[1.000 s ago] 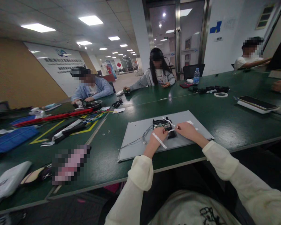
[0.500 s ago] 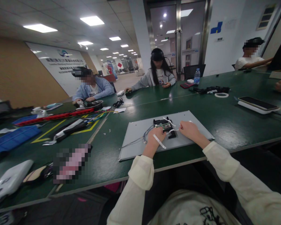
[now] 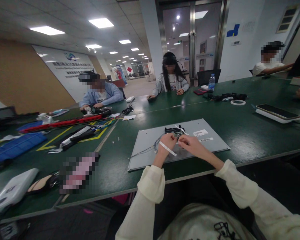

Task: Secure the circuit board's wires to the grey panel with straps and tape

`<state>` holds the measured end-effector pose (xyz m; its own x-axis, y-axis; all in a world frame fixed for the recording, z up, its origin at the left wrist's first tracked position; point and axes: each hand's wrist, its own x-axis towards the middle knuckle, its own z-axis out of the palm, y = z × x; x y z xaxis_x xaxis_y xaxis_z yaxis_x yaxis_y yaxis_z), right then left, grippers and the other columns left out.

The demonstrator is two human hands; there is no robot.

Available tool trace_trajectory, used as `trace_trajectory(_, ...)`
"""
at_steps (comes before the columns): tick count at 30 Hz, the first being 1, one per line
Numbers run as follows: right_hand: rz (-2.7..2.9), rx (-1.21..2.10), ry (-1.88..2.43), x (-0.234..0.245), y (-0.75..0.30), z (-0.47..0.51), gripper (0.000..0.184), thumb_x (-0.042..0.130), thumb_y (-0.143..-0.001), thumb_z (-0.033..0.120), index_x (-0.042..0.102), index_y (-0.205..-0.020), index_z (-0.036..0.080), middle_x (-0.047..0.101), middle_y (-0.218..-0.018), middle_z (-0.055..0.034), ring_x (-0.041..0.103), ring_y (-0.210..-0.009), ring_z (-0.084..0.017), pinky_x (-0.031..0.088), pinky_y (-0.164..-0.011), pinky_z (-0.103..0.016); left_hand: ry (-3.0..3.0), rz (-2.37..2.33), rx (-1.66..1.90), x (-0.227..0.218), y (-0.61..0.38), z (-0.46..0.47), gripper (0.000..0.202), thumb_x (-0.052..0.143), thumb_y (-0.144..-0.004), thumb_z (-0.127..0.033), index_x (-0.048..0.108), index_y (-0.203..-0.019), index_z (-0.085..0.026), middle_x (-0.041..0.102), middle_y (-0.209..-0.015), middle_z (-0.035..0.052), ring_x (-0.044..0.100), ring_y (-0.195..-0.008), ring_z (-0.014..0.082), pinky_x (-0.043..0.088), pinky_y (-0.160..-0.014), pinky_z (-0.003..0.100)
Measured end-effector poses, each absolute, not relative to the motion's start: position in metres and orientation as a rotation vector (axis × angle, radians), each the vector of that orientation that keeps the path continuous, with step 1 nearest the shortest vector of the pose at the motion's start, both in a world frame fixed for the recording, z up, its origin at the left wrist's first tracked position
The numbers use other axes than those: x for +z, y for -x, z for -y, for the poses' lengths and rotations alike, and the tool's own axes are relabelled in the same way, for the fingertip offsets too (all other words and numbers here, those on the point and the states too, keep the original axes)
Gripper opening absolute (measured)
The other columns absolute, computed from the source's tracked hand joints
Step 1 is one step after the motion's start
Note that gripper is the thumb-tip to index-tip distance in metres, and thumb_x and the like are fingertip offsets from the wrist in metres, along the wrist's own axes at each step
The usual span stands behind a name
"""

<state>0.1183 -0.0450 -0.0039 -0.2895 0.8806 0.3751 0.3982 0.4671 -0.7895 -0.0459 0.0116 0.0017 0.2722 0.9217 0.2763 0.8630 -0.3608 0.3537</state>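
On the table lies a flat grey panel with white labels on its right side. A black plastic bracket with a small circuit board sits on it, partly hidden by my hands. My left hand is closed in a pinch beside the board, and a strip of white tape lies across its back. Close by on the right, my right hand pinches thumb against fingers over the board; a thin white strip seems to be between the fingertips. Thin grey cables run left from the board.
A phone on a white box, a tape roll and a bottle stand to the right. Leftward are a blue tray, a black-and-white bundle and a white device. Several people sit around the table.
My right hand has moved left, close to my left hand; the white strip stretched between them no longer shows. The labels on the panel are uncovered. My left hand has hardly moved.
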Motion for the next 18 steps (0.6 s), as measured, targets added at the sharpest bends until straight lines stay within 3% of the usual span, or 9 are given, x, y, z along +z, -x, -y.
trace_trajectory(3,1.776,0.96,1.015,-0.006,-0.1,0.058,0.018,0.054,-0.087,0.032,0.053,-0.099,0.019,0.07,-0.08,-0.0015,0.066,-0.073,-0.016,0.048,-0.068,-0.026,-2.3,-1.676,0.863,0.004,0.047,-0.013,0.022,0.054,-0.081,-0.03,0.061,-0.065,-0.017,0.061,-0.063,0.0004,0.054,-0.061,0.0119,0.035,-0.06,0.024)
trace_trajectory(8,1.589,1.247,0.956,-0.005,-0.078,0.064,0.026,0.061,-0.08,0.033,0.048,-0.099,0.021,0.069,-0.07,0.0003,0.067,-0.063,-0.016,0.042,-0.048,-0.019,-2.233,-1.674,0.961,0.006,0.049,-0.013,0.026,0.05,-0.083,-0.034,0.06,-0.065,-0.017,0.058,-0.06,-0.0002,0.051,-0.059,0.0114,0.033,-0.058,0.024)
trace_trajectory(13,1.433,1.235,0.887,0.005,-0.076,0.058,0.024,0.063,-0.076,0.034,0.049,-0.089,0.019,0.066,-0.063,0.0011,0.061,-0.052,-0.012,0.039,-0.044,-0.017,-2.255,-1.94,0.795,0.016,0.068,-0.016,0.022,0.049,-0.082,-0.03,0.062,-0.07,-0.018,0.063,-0.067,0.0039,0.054,-0.063,0.0152,0.031,-0.057,0.026)
trace_trajectory(18,1.297,1.163,0.88,0.024,-0.075,0.042,0.023,0.061,-0.077,0.036,0.051,-0.089,0.019,0.066,-0.068,0.0006,0.062,-0.06,-0.011,0.042,-0.046,-0.016,-2.175,-2.22,0.725,0.024,0.107,-0.013,0.023,0.045,-0.088,-0.034,0.062,-0.091,-0.018,0.066,-0.081,0.0076,0.061,-0.078,0.0198,0.038,-0.065,0.028)
